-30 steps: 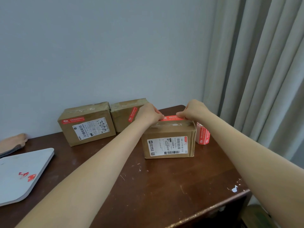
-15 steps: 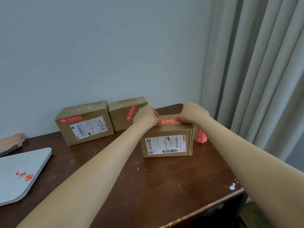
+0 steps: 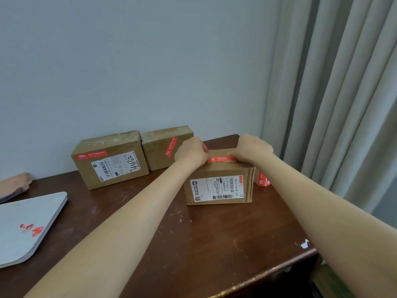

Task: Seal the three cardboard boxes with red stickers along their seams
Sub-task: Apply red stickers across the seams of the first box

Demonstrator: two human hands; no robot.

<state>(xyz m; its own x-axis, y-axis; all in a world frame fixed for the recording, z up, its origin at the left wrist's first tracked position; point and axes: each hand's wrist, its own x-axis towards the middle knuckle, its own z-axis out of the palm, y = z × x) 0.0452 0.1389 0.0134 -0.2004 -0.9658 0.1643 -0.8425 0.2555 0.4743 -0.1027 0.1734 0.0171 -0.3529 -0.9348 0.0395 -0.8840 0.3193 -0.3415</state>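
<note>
Both forearms extended forward over the dark wood counter (image 3: 193,244). Left hand (image 3: 190,152) and right hand (image 3: 250,148) rest knuckles-up on the top front edge of the near cardboard box (image 3: 219,186), at the counter's right side. Fingers of both hands curled down, pressing the two ends of a red sticker (image 3: 221,159) lying along the box's top edge. Two other boxes against the wall: left box (image 3: 109,160) and middle box (image 3: 165,147), each bearing a red sticker. Sticker roll (image 3: 262,179) just right of near box.
</note>
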